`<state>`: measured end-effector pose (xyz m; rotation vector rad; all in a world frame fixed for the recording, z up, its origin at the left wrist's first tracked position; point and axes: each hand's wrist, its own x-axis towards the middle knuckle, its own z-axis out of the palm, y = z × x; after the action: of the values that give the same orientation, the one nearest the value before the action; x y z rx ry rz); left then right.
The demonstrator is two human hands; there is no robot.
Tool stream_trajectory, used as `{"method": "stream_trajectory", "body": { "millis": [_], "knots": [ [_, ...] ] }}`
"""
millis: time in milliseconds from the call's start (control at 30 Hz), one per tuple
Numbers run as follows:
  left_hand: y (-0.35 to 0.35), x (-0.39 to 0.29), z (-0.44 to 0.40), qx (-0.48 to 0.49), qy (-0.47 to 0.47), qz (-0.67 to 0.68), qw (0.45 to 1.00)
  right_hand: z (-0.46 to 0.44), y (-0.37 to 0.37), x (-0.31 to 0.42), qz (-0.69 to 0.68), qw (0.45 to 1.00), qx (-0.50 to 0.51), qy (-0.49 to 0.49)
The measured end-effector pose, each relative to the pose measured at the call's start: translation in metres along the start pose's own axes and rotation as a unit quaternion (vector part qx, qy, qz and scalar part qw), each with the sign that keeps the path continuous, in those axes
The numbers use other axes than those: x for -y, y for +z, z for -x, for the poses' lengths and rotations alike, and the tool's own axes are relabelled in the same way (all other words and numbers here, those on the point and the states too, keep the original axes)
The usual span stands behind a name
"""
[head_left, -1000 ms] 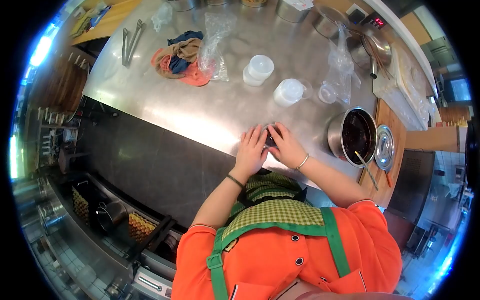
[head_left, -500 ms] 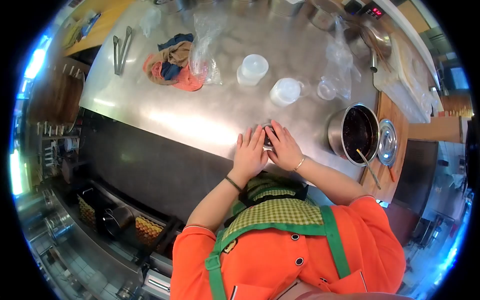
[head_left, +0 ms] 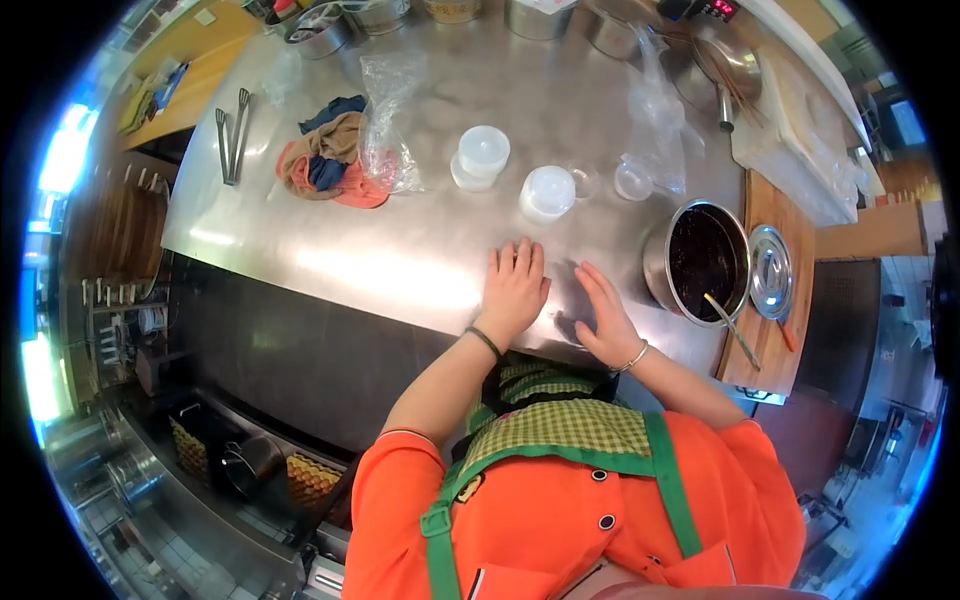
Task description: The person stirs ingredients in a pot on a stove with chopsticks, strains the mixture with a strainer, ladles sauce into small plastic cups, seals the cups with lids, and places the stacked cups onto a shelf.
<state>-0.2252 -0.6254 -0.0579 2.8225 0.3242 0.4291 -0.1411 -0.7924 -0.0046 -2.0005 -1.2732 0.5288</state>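
Note:
My left hand [head_left: 514, 288] lies palm down near the counter's front edge, its fingers stretched forward; whatever is under the palm is hidden. To its right, my right hand [head_left: 608, 322] has thumb and fingers apart and holds nothing. Ahead are a stack of white translucent tubs [head_left: 483, 152] and another white tub [head_left: 548, 192]. A clear round lid [head_left: 583, 182] touches that tub's right side. Right of my right hand stands a steel pot [head_left: 660, 262] of dark contents, with a long-handled utensil [head_left: 735, 335] leaning in it.
Tongs [head_left: 233, 140], crumpled cloths [head_left: 330, 160] and a plastic bag [head_left: 385, 120] lie at the left. Another bag [head_left: 665, 130] and a small clear cup [head_left: 632, 180] are at the right. A steel lid [head_left: 770, 270] rests on a wooden board [head_left: 775, 350].
My hands were together over a small dark-filled container; my right hand has moved away to the right and opened. The container no longer shows. The camera view has shifted.

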Motion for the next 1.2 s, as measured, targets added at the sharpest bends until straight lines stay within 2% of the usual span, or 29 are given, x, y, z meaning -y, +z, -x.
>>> {"method": "stream_trajectory", "body": {
  "millis": [433, 533, 633, 833, 1033, 1133, 1167, 1200],
  "knots": [
    [0.001, 0.001, -0.001, -0.016, -0.002, -0.022, 1.0, -0.033, -0.004, 0.01, 0.003, 0.998, -0.058, -0.038],
    [0.002, -0.001, -0.003, 0.007, 0.002, -0.072, 0.997, -0.025, 0.0, 0.007, 0.013, 0.998, -0.057, -0.026],
    [0.004, 0.003, -0.003, 0.0, -0.001, -0.012, 1.0, -0.017, -0.003, 0.003, 0.016, 0.998, -0.063, 0.0],
    [0.006, 0.0, -0.007, 0.015, -0.012, -0.043, 0.999, -0.016, -0.004, -0.007, 0.005, 0.997, -0.074, 0.005],
    [0.013, 0.012, -0.017, 0.036, -0.011, -0.07, 0.997, -0.063, -0.001, -0.032, 0.038, 0.98, -0.181, 0.067],
    [0.003, 0.035, -0.021, 0.024, -0.017, -0.079, 0.996, -0.088, 0.002, -0.051, 0.109, 0.962, -0.229, 0.104],
    [-0.003, 0.044, -0.023, 0.067, -0.038, -0.077, 0.994, -0.097, -0.002, -0.057, 0.162, 0.963, -0.191, 0.096],
    [-0.008, 0.052, -0.027, 0.066, -0.034, -0.079, 0.994, -0.1, -0.003, -0.062, 0.214, 0.961, -0.149, 0.09]
  ]
}}
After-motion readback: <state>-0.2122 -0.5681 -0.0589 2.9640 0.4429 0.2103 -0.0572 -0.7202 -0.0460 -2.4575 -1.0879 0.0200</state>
